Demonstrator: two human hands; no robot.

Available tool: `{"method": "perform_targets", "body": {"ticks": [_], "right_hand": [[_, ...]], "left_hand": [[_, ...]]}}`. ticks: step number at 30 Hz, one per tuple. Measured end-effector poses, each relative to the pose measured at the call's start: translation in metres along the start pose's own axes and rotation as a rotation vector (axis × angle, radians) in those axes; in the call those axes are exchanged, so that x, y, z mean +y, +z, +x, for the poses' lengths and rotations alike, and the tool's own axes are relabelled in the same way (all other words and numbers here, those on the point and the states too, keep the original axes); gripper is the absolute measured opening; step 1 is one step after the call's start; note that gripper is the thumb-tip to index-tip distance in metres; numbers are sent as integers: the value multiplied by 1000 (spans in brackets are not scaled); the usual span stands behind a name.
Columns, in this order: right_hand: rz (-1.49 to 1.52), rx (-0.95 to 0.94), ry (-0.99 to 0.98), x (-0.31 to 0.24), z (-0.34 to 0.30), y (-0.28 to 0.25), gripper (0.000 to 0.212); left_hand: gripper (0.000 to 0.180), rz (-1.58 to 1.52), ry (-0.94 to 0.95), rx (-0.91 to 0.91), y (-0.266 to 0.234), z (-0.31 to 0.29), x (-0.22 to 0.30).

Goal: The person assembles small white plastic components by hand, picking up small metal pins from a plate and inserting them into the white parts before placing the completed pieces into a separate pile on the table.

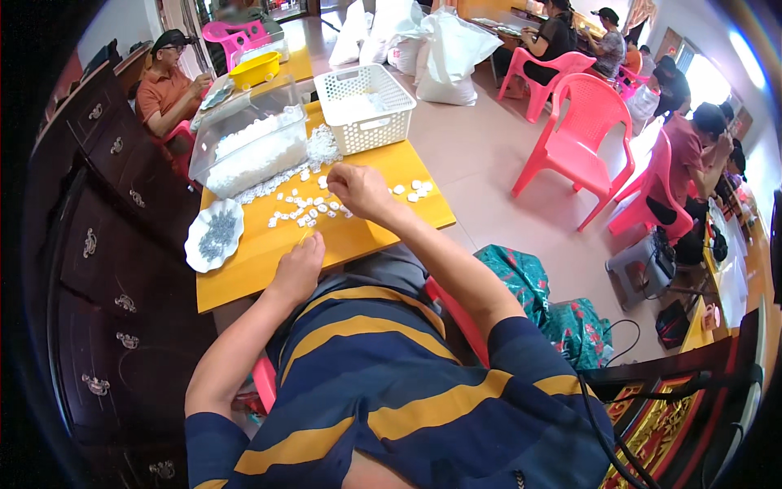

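My left hand is at the near edge of the yellow table, its fingers curled together. If they hold anything, it is too small to make out. Over the middle of the table is my right hand, its fingers pinched above the scattered pieces; whatever is between them is hidden. Small white plastic pieces with dark openings lie between and beyond my hands. Several rounder white pieces sit right of my right hand. At the left, a white scalloped dish holds a heap of small grey parts.
A clear plastic bin full of white pieces and a white perforated basket stand at the table's far side. A dark drawer cabinet is at left. Pink chairs, white sacks and seated people surround the area.
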State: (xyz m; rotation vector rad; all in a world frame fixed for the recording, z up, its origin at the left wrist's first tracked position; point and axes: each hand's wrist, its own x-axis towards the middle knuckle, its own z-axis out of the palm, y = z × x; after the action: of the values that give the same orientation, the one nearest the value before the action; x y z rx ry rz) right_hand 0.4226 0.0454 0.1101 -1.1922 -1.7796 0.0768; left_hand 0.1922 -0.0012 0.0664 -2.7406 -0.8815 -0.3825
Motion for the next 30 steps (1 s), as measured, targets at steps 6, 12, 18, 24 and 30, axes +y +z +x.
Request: {"method": "perform_targets", "body": {"ticks": [6,12,18,24,30], "right_hand": [[184,-82,69,-12,-19,-8,12],[212,-131,82,-42,5,-30,14],[236,-188,123,-53,-19,-34,14],[324,-167,87,-58,-41,-41,13],[422,-169,52,-71,-47,-33,14]], "left_hand": [[54,2,-9,-79,-17,-12,25],[53,71,19,-55,-41,-10,20],[46,231,84,8,-28,-34,32],[42,308,124,54,-23,-52,49],[45,115,60,-15,-39,-69,47]]}}
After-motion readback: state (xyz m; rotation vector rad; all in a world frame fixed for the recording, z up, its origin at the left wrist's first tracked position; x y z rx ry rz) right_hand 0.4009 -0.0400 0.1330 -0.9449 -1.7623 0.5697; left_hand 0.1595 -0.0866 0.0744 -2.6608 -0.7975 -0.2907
